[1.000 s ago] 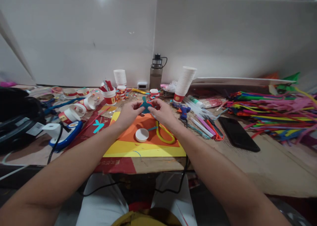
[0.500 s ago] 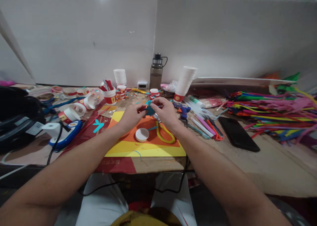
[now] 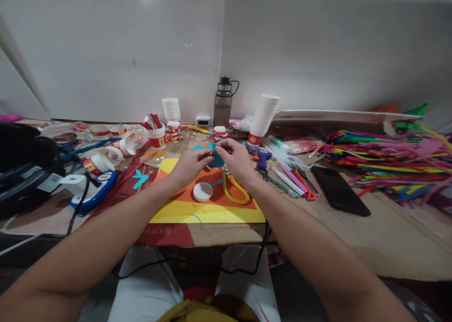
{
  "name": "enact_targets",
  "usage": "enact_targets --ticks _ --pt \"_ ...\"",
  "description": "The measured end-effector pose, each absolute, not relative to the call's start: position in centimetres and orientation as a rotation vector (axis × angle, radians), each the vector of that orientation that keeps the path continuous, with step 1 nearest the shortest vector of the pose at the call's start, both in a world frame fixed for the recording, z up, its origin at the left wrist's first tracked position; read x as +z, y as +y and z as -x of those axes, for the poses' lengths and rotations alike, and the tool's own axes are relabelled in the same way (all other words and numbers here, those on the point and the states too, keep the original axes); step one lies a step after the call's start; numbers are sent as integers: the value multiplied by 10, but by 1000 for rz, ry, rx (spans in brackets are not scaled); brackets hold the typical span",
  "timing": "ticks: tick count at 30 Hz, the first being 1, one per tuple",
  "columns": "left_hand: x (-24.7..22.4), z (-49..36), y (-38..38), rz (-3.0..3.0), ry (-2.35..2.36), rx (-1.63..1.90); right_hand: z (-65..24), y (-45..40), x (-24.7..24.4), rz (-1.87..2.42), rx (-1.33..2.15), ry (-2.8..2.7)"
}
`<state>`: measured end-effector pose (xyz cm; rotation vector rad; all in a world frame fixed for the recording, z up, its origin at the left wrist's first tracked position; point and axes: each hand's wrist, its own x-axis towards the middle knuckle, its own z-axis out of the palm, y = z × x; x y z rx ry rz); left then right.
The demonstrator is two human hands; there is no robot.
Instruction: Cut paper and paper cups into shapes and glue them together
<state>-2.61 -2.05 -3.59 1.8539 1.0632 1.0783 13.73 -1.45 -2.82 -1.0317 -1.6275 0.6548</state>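
A blue-teal paper piece (image 3: 216, 159) is pinched between my two hands above the orange and yellow sheets (image 3: 169, 216). My left hand (image 3: 189, 165) grips its left side, fingers closed. At its right edge are the closed fingers of my right hand (image 3: 235, 159). Scissors with yellow handles (image 3: 237, 199) lie just below my right hand, their blades partly hidden. A small white disc or lid (image 3: 202, 192) rests on the orange sheet. Behind my hands another blue paper shape (image 3: 198, 148) shows in part.
Paper cups (image 3: 155, 137) and a tall cup stack (image 3: 264, 117) stand behind, with a bottle (image 3: 222, 105). A blue glue gun (image 3: 263, 159), a black phone (image 3: 341, 190) and colourful pipe cleaners (image 3: 391, 157) lie right. A power strip (image 3: 95, 190) sits left.
The blue paper between my hands has turned and now shows more of its flat face. My fingers have shifted slightly on it. More blue paper shows behind my left hand.
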Motion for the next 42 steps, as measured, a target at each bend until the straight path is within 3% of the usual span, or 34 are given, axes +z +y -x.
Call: enact_targets --ticks 11,21,42 --pt "-37 26 -21 -1701 1039 1092 -137 -14 -28 1048 707 -1627" --pt "-42 32 -4 -1109 928 1183 -141 -6 -29 1059 763 -1498" --pt "-43 30 -6 -1118 701 1141 -141 -6 -36 1136 677 -1686"
